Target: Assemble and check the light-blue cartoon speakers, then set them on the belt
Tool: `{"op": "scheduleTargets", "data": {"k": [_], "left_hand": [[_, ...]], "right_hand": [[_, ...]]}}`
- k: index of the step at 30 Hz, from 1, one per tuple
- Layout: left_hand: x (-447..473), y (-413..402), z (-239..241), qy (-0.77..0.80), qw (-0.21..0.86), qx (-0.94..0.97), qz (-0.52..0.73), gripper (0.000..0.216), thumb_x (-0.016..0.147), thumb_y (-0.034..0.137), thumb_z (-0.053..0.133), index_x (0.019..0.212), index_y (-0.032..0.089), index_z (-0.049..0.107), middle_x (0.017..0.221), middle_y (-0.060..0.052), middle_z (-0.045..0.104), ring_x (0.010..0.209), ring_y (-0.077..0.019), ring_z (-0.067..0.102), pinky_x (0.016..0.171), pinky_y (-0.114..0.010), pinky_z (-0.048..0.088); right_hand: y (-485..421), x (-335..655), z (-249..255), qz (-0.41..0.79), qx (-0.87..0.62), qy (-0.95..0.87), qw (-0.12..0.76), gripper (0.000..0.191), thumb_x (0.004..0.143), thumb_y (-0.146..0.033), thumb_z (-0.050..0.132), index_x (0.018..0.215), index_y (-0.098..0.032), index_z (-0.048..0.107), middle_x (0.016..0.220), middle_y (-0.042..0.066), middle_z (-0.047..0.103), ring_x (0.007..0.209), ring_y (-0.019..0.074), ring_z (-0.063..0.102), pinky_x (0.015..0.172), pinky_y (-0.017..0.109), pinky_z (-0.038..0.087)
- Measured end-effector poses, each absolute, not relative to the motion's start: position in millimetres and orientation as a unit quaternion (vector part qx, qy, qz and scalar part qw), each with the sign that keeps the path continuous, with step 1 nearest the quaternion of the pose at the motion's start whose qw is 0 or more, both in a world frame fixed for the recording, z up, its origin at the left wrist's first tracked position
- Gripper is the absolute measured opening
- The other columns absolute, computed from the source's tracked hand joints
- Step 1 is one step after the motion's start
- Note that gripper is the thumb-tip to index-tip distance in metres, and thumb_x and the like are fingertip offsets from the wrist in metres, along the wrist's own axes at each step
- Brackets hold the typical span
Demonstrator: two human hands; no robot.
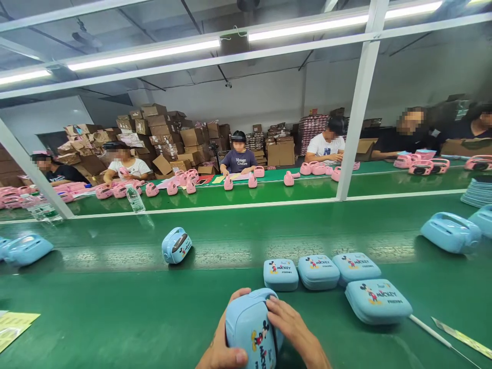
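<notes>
Both my hands hold one light blue cartoon-print case [248, 328] at the bottom centre, just above the green belt. My left hand [223, 343] wraps round its left side, thumb low on the front and fingers behind. My right hand [294, 328] grips its right edge with fingers curled over the top corner. Beyond them, three matching blue cases [319, 270] lie flat in a row, and a larger one [378, 301] lies to their right.
A blue case [176, 246] stands on edge on the green conveyor [115, 307]; more blue ones lie at far left [26, 249] and right [450, 233]. A thin stick [430, 332] and yellow paper [13, 325] lie near. Several people sit opposite behind pink cases [184, 185].
</notes>
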State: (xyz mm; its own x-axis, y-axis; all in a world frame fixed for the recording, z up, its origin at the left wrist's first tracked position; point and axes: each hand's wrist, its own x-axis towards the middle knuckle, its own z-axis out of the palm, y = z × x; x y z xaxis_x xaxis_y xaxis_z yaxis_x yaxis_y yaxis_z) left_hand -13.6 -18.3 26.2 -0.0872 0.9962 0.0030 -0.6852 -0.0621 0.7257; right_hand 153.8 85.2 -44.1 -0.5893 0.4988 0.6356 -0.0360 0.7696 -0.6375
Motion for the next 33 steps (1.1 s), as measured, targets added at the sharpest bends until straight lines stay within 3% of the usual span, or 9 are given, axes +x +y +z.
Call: {"op": "scheduleTargets", "data": {"k": [4, 11, 15, 20, 25, 33], "left_hand": [[-14, -18, 30, 0.296, 0.612, 0.29, 0.674, 0.085, 0.051, 0.031, 0.095, 0.129, 0.032, 0.062, 0.127, -0.01, 0.071, 0.127, -0.0387, 0.059, 0.116, -0.056, 0.032], [-9, -12, 25, 0.348, 0.611, 0.296, 0.647, 0.08, 0.051, 0.033, 0.097, 0.124, 0.03, 0.065, 0.122, -0.009, 0.073, 0.112, -0.0332, 0.067, 0.102, -0.046, 0.046], [0, -12, 24, 0.385, 0.61, 0.253, 0.645, 0.078, 0.052, 0.037, 0.096, 0.123, 0.029, 0.065, 0.118, -0.008, 0.074, 0.112, -0.032, 0.067, 0.098, -0.041, 0.046], [8, -12, 21, 0.42, 0.583, 0.218, 0.661, 0.074, 0.051, 0.038, 0.097, 0.118, 0.027, 0.067, 0.115, -0.008, 0.076, 0.109, -0.0291, 0.067, 0.102, -0.042, 0.045], [11, -13, 25, 0.429, 0.583, 0.195, 0.661, 0.08, 0.049, 0.036, 0.098, 0.12, 0.026, 0.063, 0.119, -0.009, 0.076, 0.107, -0.0295, 0.069, 0.102, -0.045, 0.046], [14, -17, 36, 0.428, 0.594, 0.195, 0.653, 0.079, 0.051, 0.034, 0.097, 0.12, 0.026, 0.061, 0.12, -0.008, 0.074, 0.111, -0.0288, 0.067, 0.101, -0.042, 0.045]], "right_hand": [[89, 150, -56, 0.231, -0.095, -0.851, 0.462, 0.049, 0.105, -0.049, 0.028, 0.15, -0.038, 0.043, 0.147, 0.002, 0.058, 0.14, 0.0234, 0.051, 0.116, 0.042, 0.046], [89, 147, -53, 0.106, -0.066, -0.856, 0.501, 0.053, 0.104, -0.043, 0.039, 0.155, -0.028, 0.036, 0.156, 0.008, 0.046, 0.146, 0.0236, 0.043, 0.117, 0.038, 0.041], [90, 153, -43, 0.146, -0.045, -0.889, 0.433, 0.065, 0.101, -0.047, 0.046, 0.158, -0.022, 0.029, 0.157, 0.013, 0.045, 0.145, 0.0248, 0.044, 0.115, 0.035, 0.042], [93, 150, -68, 0.189, -0.082, -0.878, 0.432, 0.065, 0.101, -0.041, 0.048, 0.16, -0.03, 0.022, 0.158, 0.009, 0.044, 0.144, 0.0258, 0.047, 0.112, 0.034, 0.047], [94, 154, -75, 0.229, -0.079, -0.887, 0.393, 0.083, 0.092, -0.047, 0.064, 0.16, -0.032, 0.02, 0.162, 0.01, 0.038, 0.143, 0.0335, 0.047, 0.114, 0.043, 0.047], [96, 161, -73, 0.195, -0.082, -0.895, 0.393, 0.074, 0.096, -0.039, 0.058, 0.16, -0.032, 0.021, 0.158, 0.01, 0.044, 0.14, 0.031, 0.051, 0.11, 0.042, 0.051]]}}
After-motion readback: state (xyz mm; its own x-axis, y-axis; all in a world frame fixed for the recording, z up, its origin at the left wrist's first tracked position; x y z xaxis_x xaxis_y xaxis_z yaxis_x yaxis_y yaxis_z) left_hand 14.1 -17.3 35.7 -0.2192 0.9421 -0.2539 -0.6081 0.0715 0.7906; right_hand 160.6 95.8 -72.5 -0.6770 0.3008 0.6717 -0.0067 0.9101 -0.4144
